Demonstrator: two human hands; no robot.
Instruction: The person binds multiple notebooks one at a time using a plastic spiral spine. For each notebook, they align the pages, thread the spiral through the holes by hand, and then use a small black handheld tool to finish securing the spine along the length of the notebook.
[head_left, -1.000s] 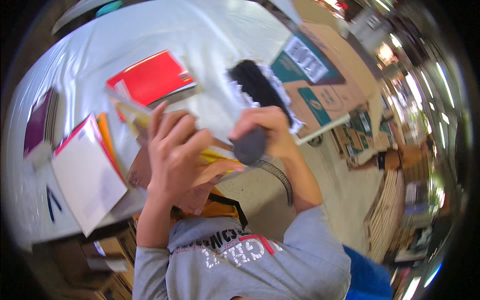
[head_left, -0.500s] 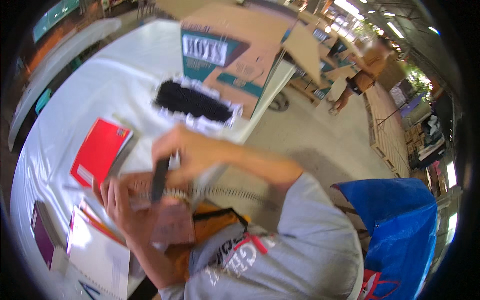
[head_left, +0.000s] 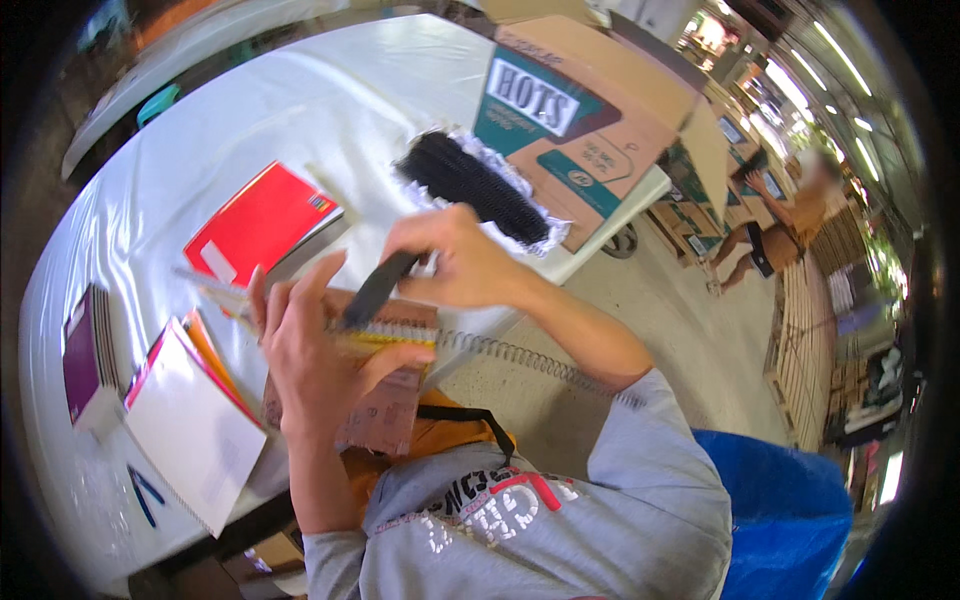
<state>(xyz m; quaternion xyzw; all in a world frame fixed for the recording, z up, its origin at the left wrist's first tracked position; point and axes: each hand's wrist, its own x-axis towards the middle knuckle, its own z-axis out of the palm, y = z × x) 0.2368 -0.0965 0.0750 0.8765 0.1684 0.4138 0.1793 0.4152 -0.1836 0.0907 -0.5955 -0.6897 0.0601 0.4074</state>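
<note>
My left hand [head_left: 310, 345] grips a spiral-bound notebook [head_left: 385, 334] with a yellow edge, the thumb along its near side and the fingers behind. In my right hand [head_left: 450, 260] is a dark, flat, strip-like tool [head_left: 378, 290], its lower end against the notebook's bound edge. Its exact kind is not clear. From that edge a long metal spiral wire [head_left: 530, 358] runs out to the right, beneath my right forearm. A brown cardboard piece [head_left: 380, 418] is under the notebook, close to my body.
On the white-covered table [head_left: 300, 110] lie a red notebook [head_left: 262, 222], purple books [head_left: 88, 345], a white spiral notebook [head_left: 195, 435] and a black brush-like pad [head_left: 470, 185]. A carton [head_left: 590, 120] stands at the back right. Beyond it, another person [head_left: 780, 220] holds something dark.
The whole view has shifted, so the table things sit further right. The dark tool now leans more to the right at its top. My left fingers have spread and more spiral wire shows.
</note>
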